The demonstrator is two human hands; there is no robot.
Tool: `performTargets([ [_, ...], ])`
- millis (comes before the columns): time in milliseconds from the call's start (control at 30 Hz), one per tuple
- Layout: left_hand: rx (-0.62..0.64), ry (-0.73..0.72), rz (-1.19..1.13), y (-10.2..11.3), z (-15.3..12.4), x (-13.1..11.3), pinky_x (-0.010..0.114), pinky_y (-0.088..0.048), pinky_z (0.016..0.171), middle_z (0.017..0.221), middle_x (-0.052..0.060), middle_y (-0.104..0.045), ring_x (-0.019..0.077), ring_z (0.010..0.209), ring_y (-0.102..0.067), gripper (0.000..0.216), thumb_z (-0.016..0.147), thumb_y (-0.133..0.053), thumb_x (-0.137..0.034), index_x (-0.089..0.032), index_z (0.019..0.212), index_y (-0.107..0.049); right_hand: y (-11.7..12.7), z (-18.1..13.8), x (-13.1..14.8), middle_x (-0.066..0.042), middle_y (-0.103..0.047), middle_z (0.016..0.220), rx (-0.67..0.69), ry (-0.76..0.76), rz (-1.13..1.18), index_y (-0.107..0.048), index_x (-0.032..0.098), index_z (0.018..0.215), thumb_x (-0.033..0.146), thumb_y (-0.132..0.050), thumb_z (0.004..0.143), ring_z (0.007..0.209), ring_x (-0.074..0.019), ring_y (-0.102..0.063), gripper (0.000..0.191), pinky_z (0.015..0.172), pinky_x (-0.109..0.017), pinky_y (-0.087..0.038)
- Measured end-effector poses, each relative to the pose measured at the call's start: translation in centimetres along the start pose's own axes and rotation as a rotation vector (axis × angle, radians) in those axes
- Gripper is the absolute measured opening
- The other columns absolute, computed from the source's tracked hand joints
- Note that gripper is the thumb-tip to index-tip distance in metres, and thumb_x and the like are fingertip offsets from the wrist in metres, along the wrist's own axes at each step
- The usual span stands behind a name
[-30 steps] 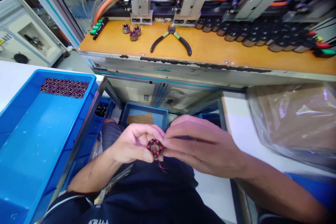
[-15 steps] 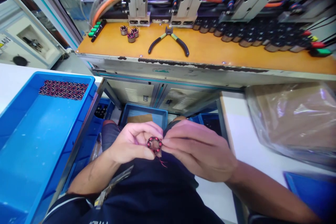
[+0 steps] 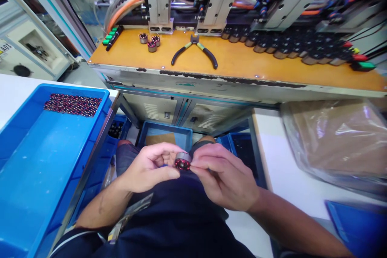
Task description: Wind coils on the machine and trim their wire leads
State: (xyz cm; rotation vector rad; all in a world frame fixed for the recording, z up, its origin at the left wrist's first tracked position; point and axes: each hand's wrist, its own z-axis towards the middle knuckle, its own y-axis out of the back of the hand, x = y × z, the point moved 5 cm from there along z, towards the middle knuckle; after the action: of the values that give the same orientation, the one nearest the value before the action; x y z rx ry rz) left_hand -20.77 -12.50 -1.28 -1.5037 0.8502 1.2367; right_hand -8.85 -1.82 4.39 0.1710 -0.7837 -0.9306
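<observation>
My left hand (image 3: pixel 151 168) and my right hand (image 3: pixel 225 175) meet over my lap, both pinching a small round motor stator (image 3: pixel 182 161) with red copper windings and a grey metal rim. The left thumb and fingers curl round its left side; the right fingertips grip its right side. The stator is tilted so its rim shows on top. Both forearms reach in from the bottom of the view.
A blue bin (image 3: pixel 39 161) at left holds a batch of similar red stators (image 3: pixel 72 104) at its far end. The orange bench (image 3: pixel 242 62) ahead carries pliers (image 3: pixel 194 49), three stators (image 3: pixel 149 41) and a machine. A plastic-wrapped box (image 3: pixel 335 141) lies at right. Blue trays (image 3: pixel 165 133) sit below.
The stator has been turned from face-on to tilted, showing its grey rim. The red wire ends hanging below it are no longer visible. Both hands shifted slightly upward.
</observation>
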Motion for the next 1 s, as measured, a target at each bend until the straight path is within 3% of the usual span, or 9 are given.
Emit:
performTargets([
  [200, -0.068, -0.059, -0.042, -0.2, -0.2, -0.2, 0.022, -0.056, 0.061, 0.078, 0.005, -0.073, 0.0136, 0.065, -0.071, 0.028, 0.085, -0.072, -0.021, -0.015, 0.112, -0.069, -0.1, 0.2, 0.2, -0.003, -0.067, 0.077, -0.05, -0.035, -0.063, -0.061, 0.018, 0.089, 0.007, -0.059, 0.087, 0.065, -0.0124, -0.064, 0.011, 0.061, -0.023, -0.056],
  [300, -0.069, -0.135, -0.074, -0.2, -0.1, -0.8, 0.022, -0.058, 0.061, 0.097, 0.007, -0.072, 0.0133, 0.067, -0.072, 0.029, 0.079, -0.077, -0.016, -0.018, 0.107, -0.072, -0.1, 0.3, 0.3, -0.003, -0.067, 0.076, -0.045, -0.053, -0.091, -0.061, 0.019, 0.088, 0.008, -0.059, 0.086, 0.064, -0.0131, -0.065, 0.012, 0.06, -0.024, -0.056],
  [400, -0.031, -0.25, -0.141, -0.1, 0.0, -1.3, 0.027, -0.061, 0.074, 0.114, 0.01, -0.068, 0.0157, 0.08, -0.074, 0.027, 0.071, -0.083, -0.012, -0.018, 0.096, -0.076, 0.0, 0.4, 0.2, -0.004, -0.067, 0.077, -0.012, -0.068, -0.113, -0.061, 0.019, 0.088, 0.008, -0.06, 0.086, 0.065, -0.0136, -0.066, 0.011, 0.061, -0.024, -0.057],
  [567, 0.025, -0.362, -0.353, -0.4, -0.1, -1.1, 0.036, -0.058, 0.091, 0.101, 0.005, -0.074, 0.0215, 0.1, -0.073, 0.023, 0.066, -0.087, -0.012, -0.015, 0.074, -0.066, 0.0, 0.3, 0.4, -0.003, -0.065, 0.078, 0.069, -0.016, -0.071, -0.06, 0.02, 0.093, 0.008, -0.059, 0.086, 0.067, -0.014, -0.066, 0.014, 0.06, -0.023, -0.057],
  [633, 0.032, -0.299, -0.478, -0.5, 0.0, -0.6, 0.042, -0.056, 0.095, 0.095, 0.005, -0.075, 0.025, 0.106, -0.072, 0.029, 0.065, -0.089, -0.021, -0.016, 0.077, -0.063, 0.0, -0.1, 0.7, -0.002, -0.063, 0.08, 0.089, 0.031, -0.045, -0.06, 0.02, 0.095, 0.006, -0.057, 0.086, 0.068, -0.0141, -0.066, 0.017, 0.061, -0.024, -0.058],
  [700, 0.044, -0.145, -0.521, -0.7, 0.2, 0.2, 0.038, -0.055, 0.092, 0.093, 0.006, -0.075, 0.0224, 0.1, -0.072, 0.037, 0.065, -0.09, -0.033, -0.017, 0.088, -0.066, -0.1, -0.7, 0.8, -0.002, -0.061, 0.082, 0.108, 0.047, -0.032, -0.06, 0.021, 0.097, 0.003, -0.057, 0.085, 0.07, -0.0144, -0.066, 0.022, 0.063, -0.026, -0.059],
  [833, 0.212, 0.215, -0.399, -1.7, -0.3, 1.6, 0.023, -0.052, 0.065, 0.075, 0.002, -0.069, 0.0101, 0.064, -0.066, 0.045, 0.073, -0.079, -0.052, -0.015, 0.094, -0.067, -0.2, -1.6, 0.6, -0.002, -0.063, 0.084, 0.167, 0.012, -0.032, -0.061, 0.024, 0.1, 0.008, -0.059, 0.089, 0.068, -0.0153, -0.065, 0.02, 0.064, -0.03, -0.061],
  [900, 0.229, 0.229, -0.385, -1.7, -0.5, 1.7, 0.022, -0.05, 0.058, 0.068, -0.002, -0.065, 0.0084, 0.055, -0.061, 0.045, 0.073, -0.079, -0.052, -0.015, 0.094, -0.066, -0.2, -1.6, 0.5, -0.002, -0.063, 0.081, 0.163, 0.033, -0.065, -0.063, 0.024, 0.095, 0.013, -0.059, 0.092, 0.067, -0.0156, -0.064, 0.011, 0.063, -0.03, -0.059],
  [1000, 0.117, 0.094, -0.397, -1.3, -0.4, 1.6, 0.02, -0.05, 0.056, 0.067, -0.004, -0.062, 0.0084, 0.056, -0.063, 0.043, 0.074, -0.082, -0.042, -0.016, 0.104, -0.065, -0.4, -1.5, 0.1, -0.004, -0.063, 0.075, 0.164, 0.064, -0.175, -0.062, 0.021, 0.082, 0.021, -0.057, 0.095, 0.068, -0.0159, -0.064, 0.014, 0.06, -0.029, -0.055],
])
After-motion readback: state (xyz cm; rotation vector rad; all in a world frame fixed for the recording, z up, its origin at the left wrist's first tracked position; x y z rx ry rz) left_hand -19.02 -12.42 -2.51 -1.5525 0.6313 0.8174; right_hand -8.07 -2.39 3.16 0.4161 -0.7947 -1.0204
